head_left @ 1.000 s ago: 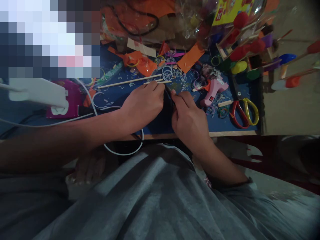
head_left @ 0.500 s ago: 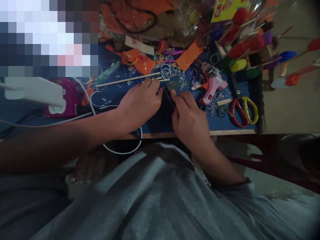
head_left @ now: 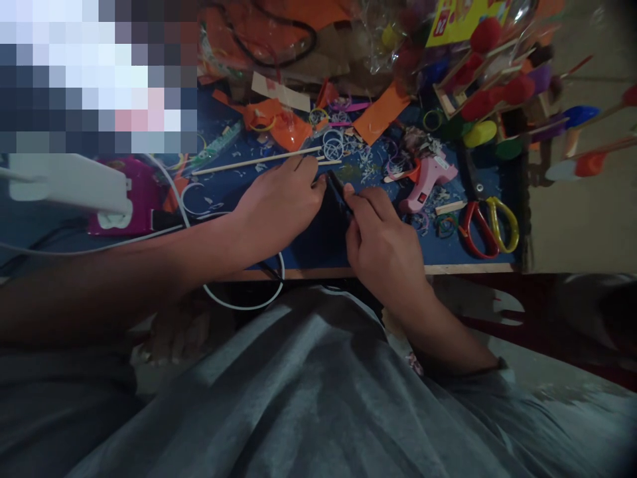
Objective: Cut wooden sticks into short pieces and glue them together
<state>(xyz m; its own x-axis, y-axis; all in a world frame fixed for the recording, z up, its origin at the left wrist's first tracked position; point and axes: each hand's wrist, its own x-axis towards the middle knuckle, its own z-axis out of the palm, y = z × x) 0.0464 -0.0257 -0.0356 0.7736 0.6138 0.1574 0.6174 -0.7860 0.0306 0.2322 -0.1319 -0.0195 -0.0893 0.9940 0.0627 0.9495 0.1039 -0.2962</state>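
My right hand (head_left: 383, 232) is wrapped around a slim black tool (head_left: 338, 187), whose exact kind I cannot make out. Its dark tip points up and left, close to the fingers of my left hand (head_left: 286, 196). Those left fingers are pinched together low over the blue tabletop (head_left: 318, 242), and what they hold is hidden. Just beyond the left knuckles lie a long thin wooden stick (head_left: 253, 161) and a shorter stick (head_left: 331, 162). White curled rings (head_left: 333, 144) rest near the stick ends, among pale shavings.
A pink glue gun (head_left: 428, 182) and scissors with red and yellow handles (head_left: 490, 222) lie to the right. Coloured craft pieces (head_left: 497, 93) crowd the back right, beside cardboard (head_left: 580, 219). Orange scraps (head_left: 381, 116) lie behind. A white cable (head_left: 243, 307) loops over the front edge by a magenta socket block (head_left: 119, 186).
The view has shifted slightly, so the tabletop things sit a little further right and lower. My right hand has moved slightly right and down with the black tool; the left has barely changed.
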